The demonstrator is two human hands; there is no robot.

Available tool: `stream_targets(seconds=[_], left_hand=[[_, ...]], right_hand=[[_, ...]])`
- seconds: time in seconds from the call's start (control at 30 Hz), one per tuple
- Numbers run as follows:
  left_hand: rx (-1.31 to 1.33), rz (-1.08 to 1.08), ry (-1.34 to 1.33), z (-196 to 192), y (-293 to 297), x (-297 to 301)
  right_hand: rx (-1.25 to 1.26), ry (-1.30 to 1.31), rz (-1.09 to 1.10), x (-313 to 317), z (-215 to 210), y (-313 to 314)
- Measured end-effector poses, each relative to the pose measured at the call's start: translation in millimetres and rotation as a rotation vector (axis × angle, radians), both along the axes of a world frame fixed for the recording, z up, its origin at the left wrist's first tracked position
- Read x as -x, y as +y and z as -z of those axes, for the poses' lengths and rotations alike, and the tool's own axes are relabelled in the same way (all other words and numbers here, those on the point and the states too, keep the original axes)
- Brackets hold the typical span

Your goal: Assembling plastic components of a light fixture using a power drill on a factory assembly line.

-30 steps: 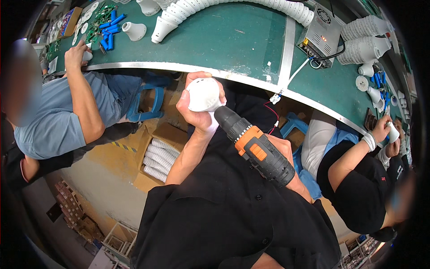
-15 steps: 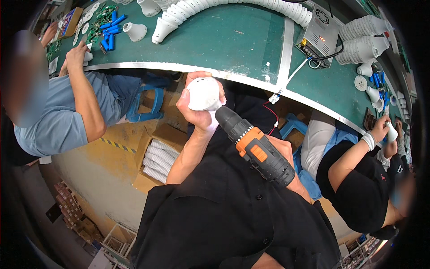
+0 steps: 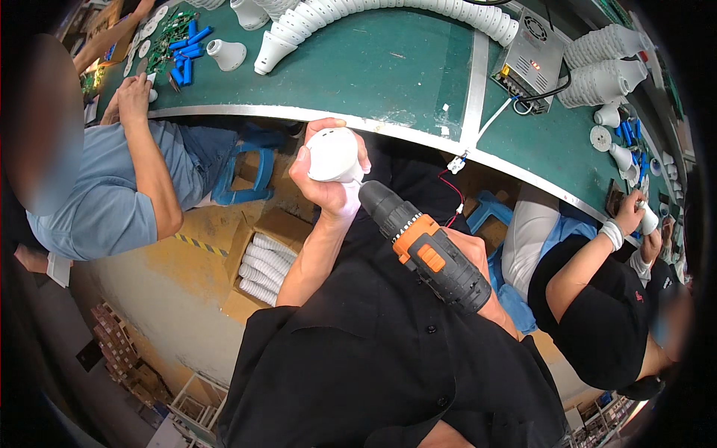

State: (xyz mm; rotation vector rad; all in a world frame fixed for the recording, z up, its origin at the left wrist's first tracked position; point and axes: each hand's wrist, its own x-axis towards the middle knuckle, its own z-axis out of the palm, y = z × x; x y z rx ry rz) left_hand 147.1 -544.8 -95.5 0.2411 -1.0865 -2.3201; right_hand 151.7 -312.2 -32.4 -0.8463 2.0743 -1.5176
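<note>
The left hand (image 3: 326,197) of a worker grips a white flared plastic housing (image 3: 333,155) beside the counter (image 3: 373,67); the right hand (image 3: 472,248), partly hidden, clasps an orange-and-black cordless drill (image 3: 433,255), its nose near the housing. From here, contact can't be told. On the counter sit an arched stack of nested housings (image 3: 306,22) and a metal power supply (image 3: 529,56); 2 co-workers (image 3: 104,187) flank the scene.

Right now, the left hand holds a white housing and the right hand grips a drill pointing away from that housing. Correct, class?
Not quite: the head view shows the drill pointing toward the white housing. The left hand does hold the housing, and the right hand grips the drill.
</note>
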Motion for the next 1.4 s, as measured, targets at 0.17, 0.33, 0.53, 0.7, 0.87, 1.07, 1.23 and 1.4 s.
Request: stream_targets(seconds=[0.17,0.33,0.53,0.7,0.87,1.07,1.23,1.4], left_hand=[[0.011,-0.005,0.004,-1.8,-3.7,-1.3],[0.011,0.0,0.023,3.4,-6.8,0.3],[-0.016,-0.02,0.009,5.2,-5.3,-2.1],[0.005,-0.003,0.011,6.9,-4.8,-0.3],[0.018,0.0,0.027,9.3,-10.9,0.5],[-0.2,-0.053,0.033,5.3,-32.7,6.0],[-0.165,-0.058,-0.044,-3.8,-61.4,0.0],[0.226,-0.298,-0.392,-35.6,-150.7,19.8]], right_hand=[[-0.003,-0.004,-0.015,-0.5,-3.2,-0.3],[0.002,-0.02,-0.017,0.6,0.1,-0.8],[-0.003,0.0,-0.009,-3.2,-0.1,1.1],[-0.01,0.019,-0.005,-3.9,-0.2,3.0],[0.006,0.037,0.005,-3.8,-1.2,-1.2],[0.022,0.113,0.021,-4.8,-1.0,4.5],[-0.026,0.184,-0.011,-2.8,-1.2,10.5],[-0.053,0.125,0.045,-0.6,4.3,6.9]])
